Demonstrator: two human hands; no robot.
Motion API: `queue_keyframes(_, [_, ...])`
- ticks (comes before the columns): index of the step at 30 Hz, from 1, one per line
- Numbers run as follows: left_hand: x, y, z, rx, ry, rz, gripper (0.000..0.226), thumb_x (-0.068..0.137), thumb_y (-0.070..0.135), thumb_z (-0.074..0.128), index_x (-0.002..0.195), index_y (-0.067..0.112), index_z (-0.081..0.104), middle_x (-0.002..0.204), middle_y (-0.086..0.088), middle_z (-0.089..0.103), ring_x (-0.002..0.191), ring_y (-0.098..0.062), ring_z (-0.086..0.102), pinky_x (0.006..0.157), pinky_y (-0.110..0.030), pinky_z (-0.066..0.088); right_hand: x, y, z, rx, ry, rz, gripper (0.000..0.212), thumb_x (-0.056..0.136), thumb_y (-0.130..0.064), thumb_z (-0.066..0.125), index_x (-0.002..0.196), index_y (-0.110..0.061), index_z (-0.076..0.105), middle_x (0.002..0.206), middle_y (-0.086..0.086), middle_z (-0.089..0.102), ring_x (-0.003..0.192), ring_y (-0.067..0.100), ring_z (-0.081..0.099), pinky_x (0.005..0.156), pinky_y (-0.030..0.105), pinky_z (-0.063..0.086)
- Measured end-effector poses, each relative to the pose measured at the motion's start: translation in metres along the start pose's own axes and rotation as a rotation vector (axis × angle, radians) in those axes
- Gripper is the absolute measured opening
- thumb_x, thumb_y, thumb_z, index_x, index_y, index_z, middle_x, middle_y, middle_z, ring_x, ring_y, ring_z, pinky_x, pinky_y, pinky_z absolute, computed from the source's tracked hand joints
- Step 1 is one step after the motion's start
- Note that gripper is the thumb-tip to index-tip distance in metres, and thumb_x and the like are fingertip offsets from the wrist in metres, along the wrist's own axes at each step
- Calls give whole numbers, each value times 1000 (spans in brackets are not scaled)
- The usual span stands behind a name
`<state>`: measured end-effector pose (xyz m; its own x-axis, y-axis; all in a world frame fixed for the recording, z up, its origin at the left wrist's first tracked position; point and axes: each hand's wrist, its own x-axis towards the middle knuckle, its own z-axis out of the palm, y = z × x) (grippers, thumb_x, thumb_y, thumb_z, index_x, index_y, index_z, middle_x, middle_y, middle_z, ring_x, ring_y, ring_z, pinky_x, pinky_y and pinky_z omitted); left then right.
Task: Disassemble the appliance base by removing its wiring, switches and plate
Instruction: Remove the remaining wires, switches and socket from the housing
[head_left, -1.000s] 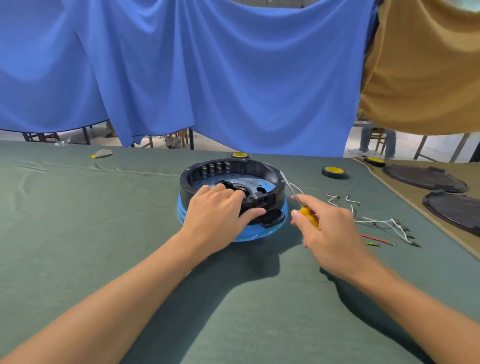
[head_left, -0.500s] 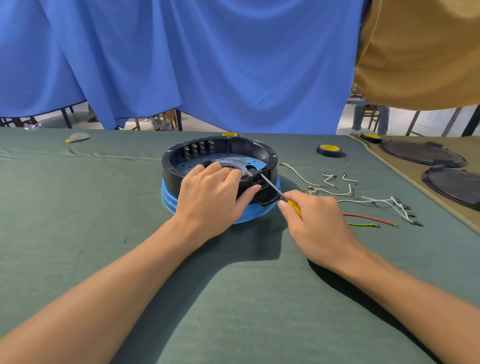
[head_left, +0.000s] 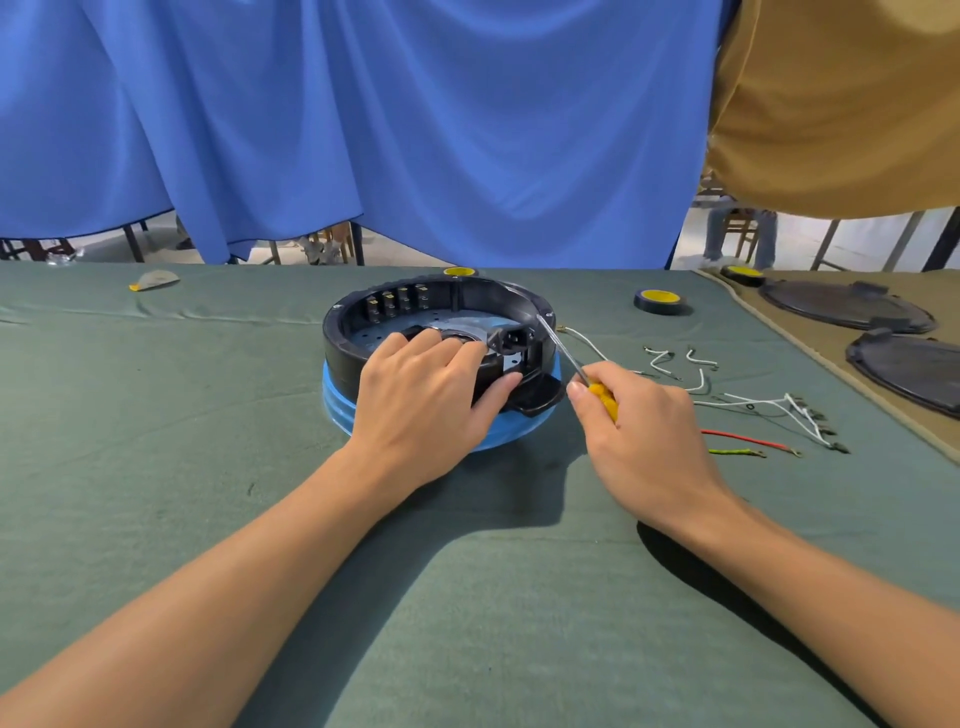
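— Where is the appliance base (head_left: 441, 364) found, and how is it held?

— It is set on the bench (head_left: 156, 467), at 12 o'clock from the person. The left grip (head_left: 426, 400) is closed over its near rim. The fingers are laid inside on the metal plate (head_left: 467, 332), and the thumb is pressed against the outer wall.

— And the right grip (head_left: 639, 431)?

— It is wrapped round the yellow handle of the screwdriver (head_left: 561, 348), at 4 o'clock from the base. The shaft is pointed from 5 o'clock toward 11 o'clock, and the tip is seen at the rim on the 2 o'clock side. Whether a screw is touched there cannot be told.

— On what is the next move thought to depend?

— The plate lies at 9 o'clock from the tip, down inside the ring. The switches (head_left: 400, 304) are lined along the inner wall at 11 o'clock. The right grip is the nearer one. The tip probably has to be carried over the rim and lowered, and the tilt of the shaft is likely limited by the high wall.

— Is room left for the elbow?

— Open cloth is seen at 6 o'clock. The loose wires (head_left: 769, 405) are spread at 3 o'clock, near the right grip, so a wide swing there is better avoided.
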<state>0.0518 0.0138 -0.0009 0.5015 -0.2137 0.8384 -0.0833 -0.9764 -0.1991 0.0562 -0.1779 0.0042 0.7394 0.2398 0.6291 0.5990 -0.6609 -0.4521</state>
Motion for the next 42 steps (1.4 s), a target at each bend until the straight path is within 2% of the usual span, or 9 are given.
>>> queue_keyframes(3, [2, 0, -1, -4, -7, 4, 44, 92, 50, 51, 75, 13, 68, 60, 2, 61, 64, -23, 58, 62, -34, 39, -2, 1, -6, -41, -35, -21, 18, 97, -22, 52, 87, -11, 64, 64, 0, 53, 66, 30, 47, 62, 36, 27])
queue_keyframes(7, [2, 1, -2, -9, -20, 2, 45, 92, 50, 48, 77, 13, 69, 61, 3, 61, 64, -23, 58, 62, -34, 37, -6, 1, -16, -205, -114, -25, 22, 96, -30, 47, 91, -17, 63, 82, 9, 67, 84, 37, 58, 69, 37, 40])
queue_keyframes(11, [3, -1, -4, -10, -21, 17, 45, 92, 50, 48, 75, 12, 67, 59, 2, 59, 62, -22, 56, 60, -33, 37, 0, -6, -9, -263, -224, -16, 22, 96, -31, 42, 78, -19, 47, 83, 12, 64, 87, 39, 58, 70, 39, 42])
queue_keyframes(22, [6, 2, -7, -28, 102, 172, 36, 95, 35, 54, 77, 7, 66, 75, -4, 66, 70, -27, 58, 57, -39, 42, 7, -1, -3, -179, -187, 66, 24, 97, -31, 43, 98, -17, 62, 91, 14, 67, 90, 41, 58, 73, 41, 48])
queue_keyframes(30, [12, 6, -9, -130, 111, 214, 25, 93, 25, 59, 102, 5, 71, 100, -4, 71, 85, -25, 64, 60, -39, 48, 5, -2, -9, -68, -34, 48, 22, 97, -27, 47, 90, -13, 62, 74, 6, 62, 76, 35, 56, 68, 41, 46])
queue_keyframes(34, [12, 9, -10, -181, 76, 238, 19, 93, 21, 59, 95, 6, 71, 102, -1, 71, 88, -24, 65, 60, -38, 49, 1, 2, -13, -58, 18, 87, 20, 97, -26, 49, 86, -13, 61, 65, 0, 53, 71, 30, 51, 63, 37, 40])
queue_keyframes(37, [12, 4, -13, -189, 38, 158, 20, 93, 22, 57, 87, 8, 71, 89, 0, 71, 82, -25, 65, 60, -39, 48, -2, 9, -16, -57, 10, 126, 19, 97, -26, 49, 89, -14, 62, 70, 3, 61, 73, 29, 51, 65, 36, 39])
queue_keyframes(39, [18, 2, -18, -200, -1, 5, 23, 92, 23, 56, 82, 10, 71, 80, 0, 71, 77, -25, 64, 61, -39, 49, -3, 12, -16, -60, -7, 161, 19, 97, -26, 49, 92, -15, 63, 78, 7, 66, 78, 29, 51, 67, 36, 38])
queue_keyframes(42, [34, -1, -24, -274, -158, -293, 20, 93, 27, 55, 89, 18, 73, 83, 4, 72, 84, -25, 63, 69, -37, 50, -3, 14, -12, -57, -32, 201, 19, 97, -26, 49, 94, -15, 64, 84, 8, 68, 86, 32, 55, 71, 37, 40])
